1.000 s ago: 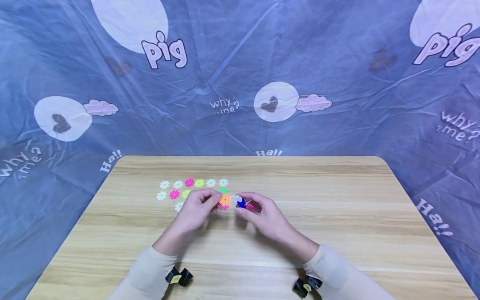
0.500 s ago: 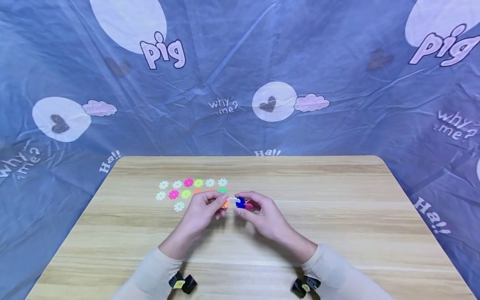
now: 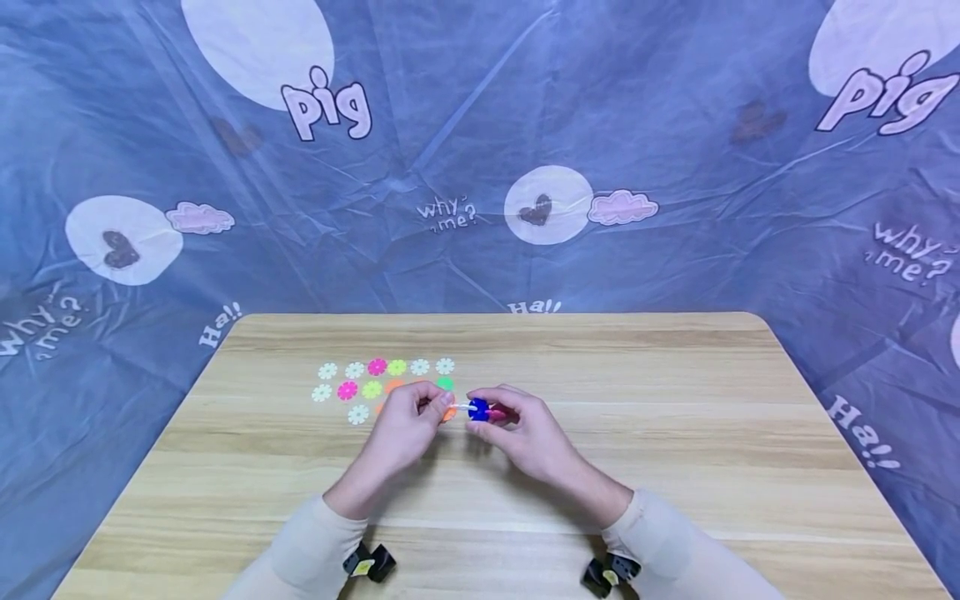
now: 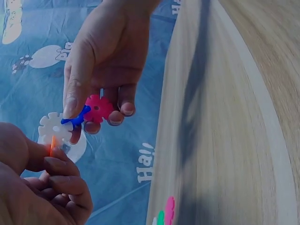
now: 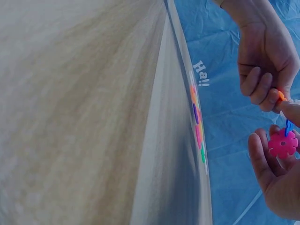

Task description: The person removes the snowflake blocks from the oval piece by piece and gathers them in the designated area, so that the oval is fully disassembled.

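Just above the table my two hands meet over a short chain of notched, flower-shaped plastic discs. Between thumb and fingers, my left hand (image 3: pixel 405 425) pinches an orange disc (image 4: pixel 53 144), seen edge-on against the lower rim of a white disc (image 4: pixel 55 129). The white one joins a blue disc (image 3: pixel 478 409), which links on to a pink disc (image 4: pixel 98 108). My right hand (image 3: pixel 528 429) pinches the chain at the blue disc, its thumb over the join with the white. Fingers partly hide the orange disc, so I cannot tell how deep its slot sits.
Loose discs lie in rows on the wooden table left of centre, among them a pink disc (image 3: pixel 347 390), a yellow-green disc (image 3: pixel 397 367) and a white disc (image 3: pixel 358 414). My left hand covers some of them. A blue printed cloth (image 3: pixel 420 167) hangs behind the table.
My left hand has shifted slightly right and turned the orange disc from face-on to mostly hidden, against the white disc. The white disc now appears edge-on in the head view. My right hand barely moved.
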A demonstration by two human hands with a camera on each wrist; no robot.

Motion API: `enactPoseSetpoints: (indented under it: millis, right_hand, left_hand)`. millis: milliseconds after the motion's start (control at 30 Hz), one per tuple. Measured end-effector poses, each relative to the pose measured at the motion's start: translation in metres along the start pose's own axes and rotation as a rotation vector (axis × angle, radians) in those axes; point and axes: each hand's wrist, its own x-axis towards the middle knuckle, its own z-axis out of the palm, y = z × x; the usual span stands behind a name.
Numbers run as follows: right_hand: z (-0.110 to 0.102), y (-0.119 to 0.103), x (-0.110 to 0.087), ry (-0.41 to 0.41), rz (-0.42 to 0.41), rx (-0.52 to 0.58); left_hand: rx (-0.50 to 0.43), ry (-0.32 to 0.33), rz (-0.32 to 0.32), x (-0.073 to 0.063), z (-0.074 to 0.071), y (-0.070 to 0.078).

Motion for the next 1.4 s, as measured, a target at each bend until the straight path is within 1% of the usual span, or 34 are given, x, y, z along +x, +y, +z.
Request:
enactPoseSetpoints:
  millis: [100,200,267,367,500,633,733,933,1167,1400]
  right_hand:
    - [0.000,0.000,0.000,0.002,-0.003,-0.007]
    - [0.000,0.001,0.000,0.004,-0.012,-0.017]
    - [-0.001,0.002,0.000,0.004,-0.010,-0.022]
    - [-0.002,0.003,0.000,0.004,0.005,-0.023]
    - [-0.004,0.003,0.001,0.013,0.024,-0.023]
    - [-0.005,0.004,0.002,0.033,0.030,-0.022]
    - [-0.005,0.005,0.002,0.041,0.033,-0.015]
    - [-0.007,0.006,0.001,0.038,0.044,-0.013]
    - [-0.007,0.006,0.000,0.034,0.070,-0.004]
    - [-0.007,0.006,-0.001,0.031,0.063,-0.002]
  left_hand:
    - [0.058,-0.014,0.008,0.000,0.000,0.000]
    - [0.114,-0.031,0.039,-0.001,0.000,0.000]
    - [0.126,-0.042,0.051,-0.001,0.000,0.000]
    - [0.090,-0.046,0.055,0.001,0.000,-0.001]
    - [0.016,-0.021,0.052,0.004,-0.001,-0.006]
    - [-0.010,0.017,0.077,0.010,-0.002,-0.011]
    - [-0.001,0.031,0.097,0.016,-0.003,-0.014]
    - [0.081,0.023,0.098,0.027,-0.004,-0.019]
    - [0.142,0.014,0.057,0.043,-0.001,-0.017]
    - [0.230,0.010,0.035,0.058,0.002,-0.018]
